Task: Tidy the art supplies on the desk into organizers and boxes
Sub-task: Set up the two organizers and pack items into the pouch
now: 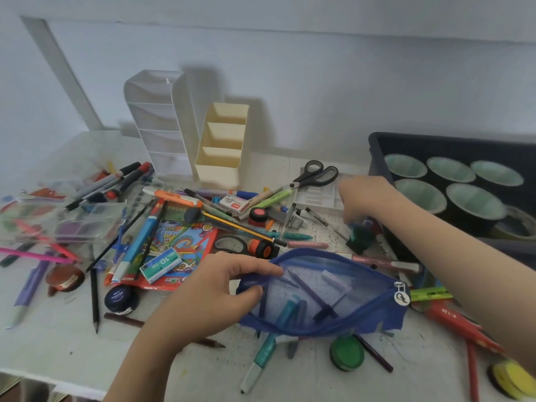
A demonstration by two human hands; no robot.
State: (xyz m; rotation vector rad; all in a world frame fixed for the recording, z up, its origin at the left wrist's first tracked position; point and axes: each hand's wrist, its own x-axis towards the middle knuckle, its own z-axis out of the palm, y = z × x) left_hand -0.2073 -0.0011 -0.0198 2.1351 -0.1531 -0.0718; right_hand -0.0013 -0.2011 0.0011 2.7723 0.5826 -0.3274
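Between the fingers of the left hand [213, 297], a blue pouch [333, 285] is pinched by its rim. Beyond it, the right hand [365, 198] is blurred; grip unclear.

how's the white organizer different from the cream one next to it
The white organizer stands taller than the cream organizer. The white organizer shows more stepped tiers, while the cream organizer shows three. The white organizer sits to the left and a little further back, and the cream organizer sits nearer the clutter. Both stand upright at the back of the desk, with open-topped stepped pockets, and both look empty.
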